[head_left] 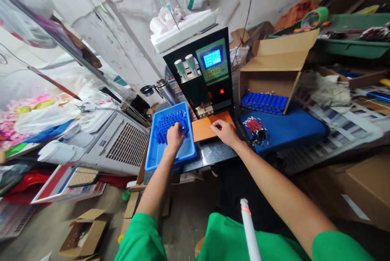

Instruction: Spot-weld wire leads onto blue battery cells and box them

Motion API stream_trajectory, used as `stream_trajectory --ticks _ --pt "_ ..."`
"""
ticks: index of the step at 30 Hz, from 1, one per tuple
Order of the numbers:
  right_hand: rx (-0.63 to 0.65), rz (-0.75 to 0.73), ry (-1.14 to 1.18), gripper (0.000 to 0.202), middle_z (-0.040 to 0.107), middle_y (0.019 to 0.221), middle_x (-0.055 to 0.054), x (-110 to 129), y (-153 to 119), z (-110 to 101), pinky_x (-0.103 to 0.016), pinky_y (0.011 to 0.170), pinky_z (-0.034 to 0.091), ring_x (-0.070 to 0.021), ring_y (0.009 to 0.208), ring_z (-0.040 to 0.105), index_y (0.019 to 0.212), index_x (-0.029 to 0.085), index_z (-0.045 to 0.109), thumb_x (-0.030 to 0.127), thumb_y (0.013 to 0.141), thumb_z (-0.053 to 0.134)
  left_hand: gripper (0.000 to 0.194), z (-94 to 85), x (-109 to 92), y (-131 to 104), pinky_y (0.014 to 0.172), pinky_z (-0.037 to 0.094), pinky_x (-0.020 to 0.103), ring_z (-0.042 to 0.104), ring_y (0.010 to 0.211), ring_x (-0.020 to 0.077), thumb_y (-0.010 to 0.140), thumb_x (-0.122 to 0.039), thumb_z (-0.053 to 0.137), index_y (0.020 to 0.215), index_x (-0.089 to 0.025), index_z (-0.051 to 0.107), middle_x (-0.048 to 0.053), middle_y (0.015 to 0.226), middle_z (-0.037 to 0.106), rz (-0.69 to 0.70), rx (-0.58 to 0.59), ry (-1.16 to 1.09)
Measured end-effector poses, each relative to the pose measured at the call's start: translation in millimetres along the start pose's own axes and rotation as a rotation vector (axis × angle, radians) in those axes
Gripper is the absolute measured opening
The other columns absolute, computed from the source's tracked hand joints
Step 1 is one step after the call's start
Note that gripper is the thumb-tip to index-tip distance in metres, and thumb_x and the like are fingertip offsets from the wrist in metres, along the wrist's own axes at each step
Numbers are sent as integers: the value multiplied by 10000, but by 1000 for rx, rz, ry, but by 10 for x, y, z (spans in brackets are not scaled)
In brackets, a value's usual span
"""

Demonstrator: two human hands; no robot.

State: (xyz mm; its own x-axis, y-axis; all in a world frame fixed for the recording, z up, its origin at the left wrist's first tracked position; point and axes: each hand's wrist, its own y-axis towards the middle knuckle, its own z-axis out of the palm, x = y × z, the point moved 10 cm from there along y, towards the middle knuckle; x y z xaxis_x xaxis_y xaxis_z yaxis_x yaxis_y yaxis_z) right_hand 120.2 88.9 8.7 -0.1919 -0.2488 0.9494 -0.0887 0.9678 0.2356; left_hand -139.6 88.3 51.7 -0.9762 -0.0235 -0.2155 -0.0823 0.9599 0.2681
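Observation:
My left hand (176,135) is over the blue plastic tray (170,161), its fingers closed on what looks like a blue battery cell, mostly hidden by them. Rows of blue battery cells (168,125) fill the far part of that tray. My right hand (224,131) hovers by the orange board (201,130), fingertips pinched together; anything between them is too small to make out. Behind the board stands a black spot welding machine (222,77) with a lit blue screen, its electrodes (206,109) just beyond my right hand.
Red and black wire leads (255,130) lie on a blue surface (300,129) to the right. An open cardboard box (268,82) holds more blue cells. A steel flask (167,91) stands behind the tray. A lit cigarette (250,228) juts up in the near foreground.

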Motion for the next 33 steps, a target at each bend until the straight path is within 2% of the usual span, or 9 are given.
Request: stream_trajectory --ticks 2,5,8,13,16,23,28,33 --pt "-4 13 11 200 723 803 -53 7 4 -20 -293 717 486 -194 751 658 820 190 664 381 828 603 182 -89 47 -37 832 491 357 668 913 247 792 -208 629 974 -213 617 73 954 732 -64 -64 -128" --pt "-29 29 48 189 729 824 -60 27 23 -72 -305 743 492 -197 767 659 803 192 654 377 807 616 252 -302 35 -125 832 519 347 671 859 213 767 -265 661 1008 -193 647 62 947 734 -138 -222 -329" --pt "-70 48 167 207 721 831 -70 18 65 -122 -312 765 509 -198 780 662 807 190 634 395 798 614 337 -359 -190 -191 780 530 327 661 787 185 770 -338 678 1062 -169 682 59 906 730 -122 -279 -568" --pt "-136 83 307 272 680 781 -59 -61 141 -211 -316 756 525 -194 765 653 808 199 589 471 804 586 350 -51 -834 -130 713 509 301 612 698 149 783 -366 671 1064 -161 707 57 899 719 -4 -152 -767" --pt "-155 100 359 282 645 717 -34 -111 169 -249 -308 732 524 -179 714 631 790 203 577 486 797 585 309 150 -1047 -58 732 515 303 622 717 156 784 -342 662 1039 -172 705 53 893 711 15 -105 -798" --pt "-176 102 427 262 640 696 -22 -154 210 -247 -295 709 515 -166 688 615 780 197 589 457 768 619 223 394 -1218 -19 757 540 303 675 774 174 821 -385 659 957 -209 677 31 860 720 42 1 -1019" --pt "-178 96 476 284 642 677 -18 -156 231 -243 -297 691 507 -162 654 607 752 194 611 475 744 651 226 413 -1240 -11 723 540 304 662 755 177 805 -369 686 943 -190 679 35 845 714 45 -76 -1054" --pt "-186 128 527 261 631 641 -9 -180 251 -221 -291 664 500 -151 621 589 708 191 622 445 723 682 235 449 -1256 -14 767 550 318 665 778 177 807 -348 698 962 -172 684 47 878 721 78 -69 -1059"
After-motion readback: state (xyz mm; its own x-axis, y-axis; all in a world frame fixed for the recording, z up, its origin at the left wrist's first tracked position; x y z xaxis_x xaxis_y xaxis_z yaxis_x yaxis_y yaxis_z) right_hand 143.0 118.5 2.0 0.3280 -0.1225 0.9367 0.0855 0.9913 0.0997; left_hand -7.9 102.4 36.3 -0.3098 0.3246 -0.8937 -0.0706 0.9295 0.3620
